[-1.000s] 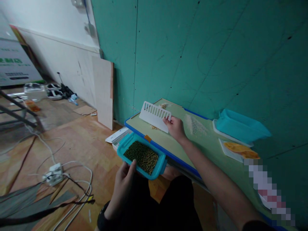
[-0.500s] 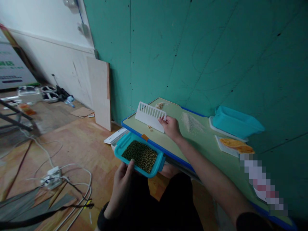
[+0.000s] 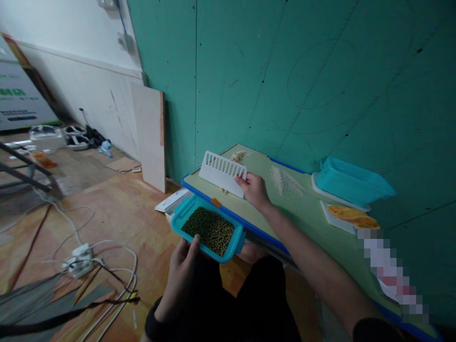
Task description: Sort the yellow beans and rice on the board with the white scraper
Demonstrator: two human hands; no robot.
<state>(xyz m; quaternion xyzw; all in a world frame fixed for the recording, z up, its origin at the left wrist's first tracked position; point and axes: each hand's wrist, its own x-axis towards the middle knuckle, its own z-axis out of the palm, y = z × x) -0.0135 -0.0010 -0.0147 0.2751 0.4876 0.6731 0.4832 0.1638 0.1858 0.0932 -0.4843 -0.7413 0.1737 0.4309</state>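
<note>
Teal container of green beans sitting just below the near edge of the table, white slotted scraper standing on it.

Left hand is clasping the container's near rim, its grip closed with the thumb over the edge, while the right hand is pinching the scraper's right end (grip closed on it) and keeping it upright beside a few loose beans; white grains, a teal tub and a white tray are lying farther right.
</note>
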